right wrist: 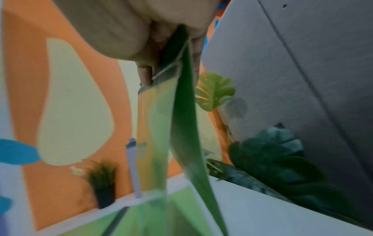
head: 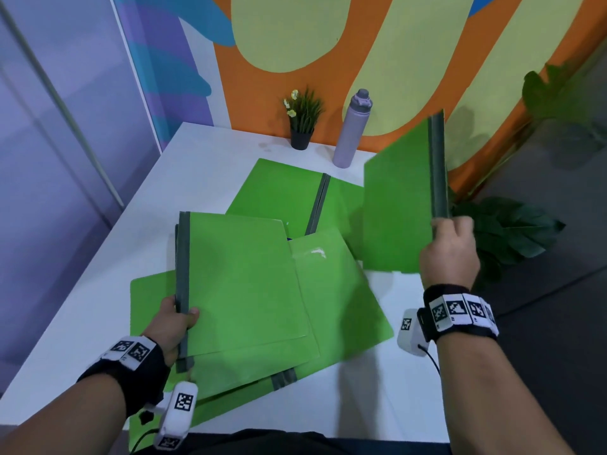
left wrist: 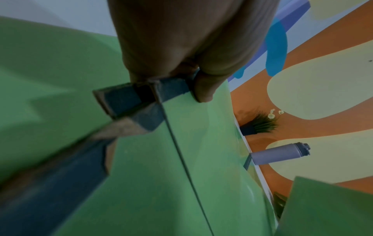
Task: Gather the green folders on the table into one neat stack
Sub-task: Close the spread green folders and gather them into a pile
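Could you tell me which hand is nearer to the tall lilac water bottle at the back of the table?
Right. The right hand, lifting a green folder, is beside the tall lilac water bottle; the left hand is at the near edge.

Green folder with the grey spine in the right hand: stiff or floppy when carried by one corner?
Probably fairly stiff: the green folder with the grey spine stands upright from the right hand's grip at its lower spine corner, without drooping. Likely light, since one hand holds it up. The covers may splay: the right wrist view shows them parted.

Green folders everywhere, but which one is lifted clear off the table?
The folder in the right hand, held upright by its grey spine; the others lie flat.
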Demonstrator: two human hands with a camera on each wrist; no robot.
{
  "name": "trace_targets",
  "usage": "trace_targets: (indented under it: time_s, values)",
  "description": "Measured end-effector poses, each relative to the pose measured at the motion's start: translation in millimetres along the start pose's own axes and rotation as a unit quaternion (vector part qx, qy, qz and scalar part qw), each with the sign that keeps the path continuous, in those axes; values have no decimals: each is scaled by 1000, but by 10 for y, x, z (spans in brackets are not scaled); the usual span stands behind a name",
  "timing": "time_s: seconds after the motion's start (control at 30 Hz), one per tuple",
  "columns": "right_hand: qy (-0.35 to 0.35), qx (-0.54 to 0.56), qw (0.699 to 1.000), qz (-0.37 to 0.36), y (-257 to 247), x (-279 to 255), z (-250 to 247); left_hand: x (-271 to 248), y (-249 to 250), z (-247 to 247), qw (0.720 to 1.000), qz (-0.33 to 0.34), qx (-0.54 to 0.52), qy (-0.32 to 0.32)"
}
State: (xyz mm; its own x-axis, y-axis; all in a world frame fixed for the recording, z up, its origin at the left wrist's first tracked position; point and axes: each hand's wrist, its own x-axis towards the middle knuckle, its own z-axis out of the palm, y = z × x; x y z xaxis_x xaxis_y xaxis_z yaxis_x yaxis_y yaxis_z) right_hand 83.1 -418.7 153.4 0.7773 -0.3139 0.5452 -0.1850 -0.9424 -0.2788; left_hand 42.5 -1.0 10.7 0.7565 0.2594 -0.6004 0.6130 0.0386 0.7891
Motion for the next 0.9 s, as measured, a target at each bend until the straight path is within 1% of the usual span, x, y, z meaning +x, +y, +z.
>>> trace_targets:
  time_s: [0.03,0.1,0.17,0.23,0.3,0.33,0.37,0.4,0.43,0.47,0.53,0.57,0.6,0.63,0.7,0.77,0.83,0.9]
  values:
    - [-1,21,999,-30,-140,15,-28,-19,3,41,1000,-2,-3,-11]
    - [-32,40,993,-102,-437,-40,-46,-59,-4,130,999,-15,-11,-37]
    - [-96,20,979,-181,-698,-207,-2,-74,-38,216,998,-36,-22,-49]
    - [-161,-1,959,-235,-888,-455,100,-79,-51,266,995,-60,-49,-58]
    - [-224,22,936,-272,-1048,-764,202,-79,-42,268,991,-89,-76,-72]
    - [-265,56,918,-291,-1122,-928,245,-76,-41,260,988,-97,-87,-80]
    - [-321,97,894,-299,-1183,-1087,288,-55,-58,247,987,-105,-93,-81]
    - [-378,134,868,-292,-1217,-1220,332,-53,-64,239,987,-111,-88,-79]
    - [-421,151,849,-280,-1220,-1324,390,-57,-59,228,987,-122,-76,-74]
    - [-442,154,843,-266,-1185,-1381,472,-48,-65,216,987,-130,-64,-66]
    - [-451,116,858,-216,-991,-1375,708,-53,-83,214,990,-129,-32,-51]
    - [-456,83,866,-190,-857,-1342,810,-72,-78,211,991,-121,-24,-44]
    - [-467,35,866,-174,-712,-1319,904,-61,-94,217,993,-109,-17,-38]
    - [-493,-14,855,-159,-596,-1313,963,-57,-109,218,994,-101,-14,-39]
    - [-542,-47,827,-140,-492,-1375,1010,-80,-109,263,995,-87,-6,-41]
    - [-555,-38,815,-161,-518,-1524,1006,-103,-97,326,997,-64,2,-37]
    - [-546,-30,813,-201,-590,-1667,994,-161,-72,370,998,-55,14,-35]
    - [-535,-4,809,-245,-656,-1726,958,-201,-51,370,997,-48,51,-31]
